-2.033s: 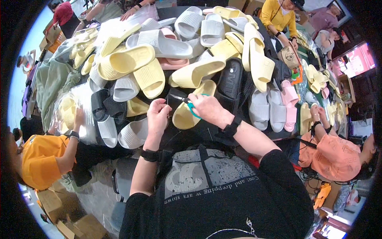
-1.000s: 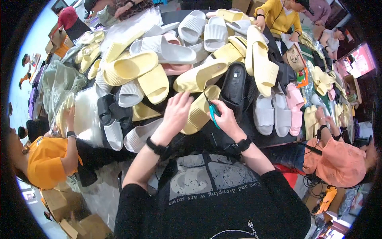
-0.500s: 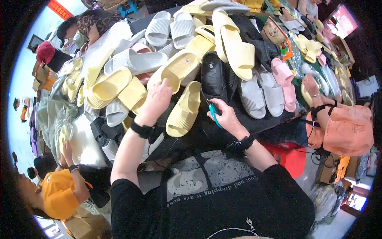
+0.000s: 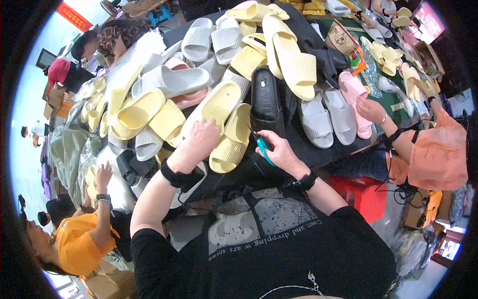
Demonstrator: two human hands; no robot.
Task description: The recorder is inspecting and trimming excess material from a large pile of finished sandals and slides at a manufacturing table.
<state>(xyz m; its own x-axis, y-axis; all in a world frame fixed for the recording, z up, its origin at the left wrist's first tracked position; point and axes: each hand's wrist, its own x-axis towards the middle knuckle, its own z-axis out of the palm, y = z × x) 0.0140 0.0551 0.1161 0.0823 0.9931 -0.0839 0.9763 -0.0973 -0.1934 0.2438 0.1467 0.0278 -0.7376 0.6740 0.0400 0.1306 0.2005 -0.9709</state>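
Mid-frame, the left hand (image 4: 201, 134) curls closed on a yellow slide sandal (image 4: 223, 98); the right hand (image 4: 280, 149), wrapped around teal-handled scissors (image 4: 264, 148), should angle them clear of it.

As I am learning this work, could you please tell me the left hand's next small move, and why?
Probably draw the pale-yellow, ribbed slide sandal closer: the left hand appears to touch its near end, while the right hand holds small, teal-handled scissors clear of it.
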